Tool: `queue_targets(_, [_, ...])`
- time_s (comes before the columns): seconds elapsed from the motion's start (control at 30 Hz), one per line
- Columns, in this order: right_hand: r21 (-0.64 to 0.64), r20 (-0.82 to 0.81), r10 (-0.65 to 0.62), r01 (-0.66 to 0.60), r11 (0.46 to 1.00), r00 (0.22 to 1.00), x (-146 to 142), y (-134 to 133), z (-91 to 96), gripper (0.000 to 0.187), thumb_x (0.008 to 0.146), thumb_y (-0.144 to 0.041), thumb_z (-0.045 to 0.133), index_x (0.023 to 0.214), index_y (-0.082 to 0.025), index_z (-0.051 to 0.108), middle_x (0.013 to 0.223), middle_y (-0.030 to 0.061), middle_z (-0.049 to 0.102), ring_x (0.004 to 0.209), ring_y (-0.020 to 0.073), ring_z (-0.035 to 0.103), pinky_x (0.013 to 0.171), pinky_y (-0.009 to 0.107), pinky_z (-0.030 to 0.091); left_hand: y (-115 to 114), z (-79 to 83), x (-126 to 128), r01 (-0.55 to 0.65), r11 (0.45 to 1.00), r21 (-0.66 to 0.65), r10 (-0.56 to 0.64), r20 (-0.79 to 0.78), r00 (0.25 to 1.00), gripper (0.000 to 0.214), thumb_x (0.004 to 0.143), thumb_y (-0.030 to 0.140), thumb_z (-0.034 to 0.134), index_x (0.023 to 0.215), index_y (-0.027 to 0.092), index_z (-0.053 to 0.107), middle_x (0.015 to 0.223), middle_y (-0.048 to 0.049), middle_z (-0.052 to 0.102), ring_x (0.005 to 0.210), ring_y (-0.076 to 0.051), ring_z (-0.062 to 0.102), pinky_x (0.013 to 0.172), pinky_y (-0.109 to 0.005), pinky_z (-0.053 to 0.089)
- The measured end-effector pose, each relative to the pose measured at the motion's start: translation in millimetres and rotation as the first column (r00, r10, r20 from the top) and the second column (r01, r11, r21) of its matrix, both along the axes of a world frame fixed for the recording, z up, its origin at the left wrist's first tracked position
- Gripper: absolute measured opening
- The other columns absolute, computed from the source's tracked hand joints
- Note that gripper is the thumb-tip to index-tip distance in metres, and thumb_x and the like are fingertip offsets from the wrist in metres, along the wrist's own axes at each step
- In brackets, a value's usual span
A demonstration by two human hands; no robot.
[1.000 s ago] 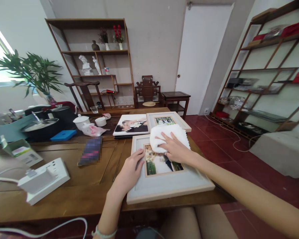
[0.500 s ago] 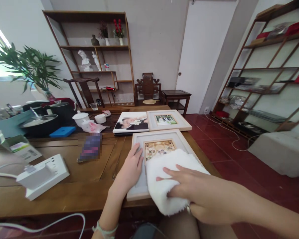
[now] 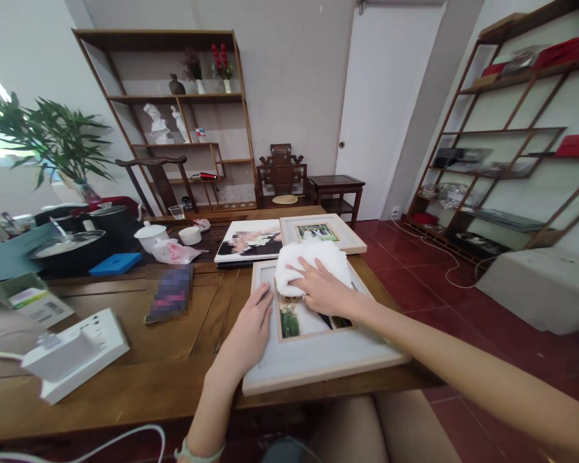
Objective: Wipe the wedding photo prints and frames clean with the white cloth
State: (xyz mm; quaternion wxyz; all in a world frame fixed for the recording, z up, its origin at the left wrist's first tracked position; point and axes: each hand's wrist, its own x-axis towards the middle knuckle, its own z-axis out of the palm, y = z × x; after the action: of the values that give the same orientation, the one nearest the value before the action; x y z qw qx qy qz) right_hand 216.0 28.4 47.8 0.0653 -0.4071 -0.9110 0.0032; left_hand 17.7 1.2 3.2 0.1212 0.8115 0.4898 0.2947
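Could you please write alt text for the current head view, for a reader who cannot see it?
A person's right hand, fingers spread, lies on a white cloth over a framed picture on a wooden table, while the left hand rests at its left edge. Behind are another framed picture and a photo panel.

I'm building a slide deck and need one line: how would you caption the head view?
Right hand spread on a white cloth over a framed photo, left hand on its left edge.
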Motion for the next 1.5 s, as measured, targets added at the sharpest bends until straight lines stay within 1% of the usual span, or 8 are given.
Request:
queue_targets(0.17, [-0.1,0.029,0.106,-0.102,0.99,0.994,-4.1,-44.5,3.3,0.055,0.071,-0.003,0.042,0.122,-0.016,0.057,0.147,0.0121,0.033,0.136,0.0356,0.017,0.104,0.062,0.019,-0.3,3.2,0.8,0.028,0.999,-0.018,-0.028,-0.037,0.999,0.044,0.091,0.017,0.028,0.126,0.009,0.052,0.141,-0.0153,0.043,0.132,-0.023,0.037,0.111,-0.04,0.029])
queue_targets(0.3, [-0.239,-0.013,0.22,-0.217,0.947,0.975,16.0,-84.9,25.0,0.054,0.069,-0.002,0.041,0.117,-0.017,0.061,0.143,0.0107,0.04,0.135,0.0304,0.024,0.107,0.054,0.021,-1.3,2.1,1.0,-0.008,0.999,-0.031,0.006,-0.051,0.999,0.043,0.091,0.018,0.029,0.125,0.008,0.052,0.142,-0.0153,0.041,0.133,-0.023,0.036,0.112,-0.039,0.028])
queue_targets(0.47, [-0.388,-0.024,0.173,-0.168,0.906,0.985,33.8,-91.6,48.2,0.051,0.067,-0.002,0.04,0.106,-0.022,0.066,0.126,0.0084,0.058,0.124,0.0274,0.044,0.098,0.045,0.038,-2.7,1.7,1.9,-0.03,0.999,-0.034,0.027,-0.062,0.998,0.042,0.092,0.02,0.03,0.124,0.008,0.053,0.142,-0.0149,0.041,0.133,-0.023,0.035,0.112,-0.04,0.028])
queue_targets(0.57, [-0.323,-0.022,0.119,-0.119,0.939,0.993,19.7,-90.9,42.0,0.047,0.068,-0.004,0.04,0.106,-0.018,0.065,0.123,0.0137,0.059,0.122,0.0304,0.046,0.096,0.048,0.039,-2.4,2.2,2.8,-0.034,0.999,-0.023,0.033,-0.062,0.998,0.041,0.091,0.019,0.032,0.123,0.008,0.054,0.141,-0.0152,0.043,0.132,-0.023,0.037,0.111,-0.04,0.028])
queue_targets(0.8, [-0.151,-0.1,0.065,-0.08,0.985,0.993,-18.5,-110.6,5.9,0.04,0.072,-0.007,0.042,0.106,-0.01,0.063,0.143,0.021,0.036,0.134,0.0393,0.018,0.106,0.058,0.02,0.2,5.4,1.8,-0.001,0.999,-0.032,0.0,-0.043,0.999,0.041,0.089,0.015,0.034,0.123,0.008,0.054,0.139,-0.0153,0.045,0.129,-0.023,0.042,0.109,-0.035,0.033])
queue_targets(1.1, [-0.147,0.009,-0.116,0.116,0.982,0.993,48.3,-111.1,10.1,0.046,0.063,-0.002,0.04,0.094,-0.02,0.068,0.142,0.0011,0.041,0.135,0.0237,0.026,0.111,0.047,0.021,0.1,4.7,0.9,-0.012,1.0,-0.011,0.011,-0.066,0.998,0.04,0.09,0.021,0.037,0.12,0.007,0.057,0.136,-0.0152,0.049,0.128,-0.024,0.044,0.109,-0.039,0.033])
queue_targets(1.3, [-0.135,0.048,-0.226,0.23,0.964,0.973,80.9,-107.4,19.4,0.039,0.06,-0.004,0.041,0.082,-0.021,0.067,0.137,-0.0007,0.047,0.133,0.0236,0.031,0.11,0.047,0.023,0.2,5.7,0.3,-0.009,1.0,-0.012,0.008,-0.074,0.997,0.04,0.089,0.022,0.036,0.119,0.007,0.058,0.136,-0.0151,0.049,0.127,-0.024,0.044,0.109,-0.039,0.033])
queue_targets(1.5, [0.015,0.0,-0.253,0.253,0.967,0.967,71.5,-58.5,4.2,0.046,0.069,-0.007,0.042,0.109,-0.018,0.063,0.141,0.0081,0.042,0.134,0.0264,0.029,0.109,0.049,0.024,0.9,6.4,0.3,-0.001,1.0,-0.012,0.0,-0.075,0.997,0.04,0.089,0.021,0.037,0.12,0.009,0.058,0.136,-0.0141,0.05,0.127,-0.024,0.045,0.108,-0.041,0.034])
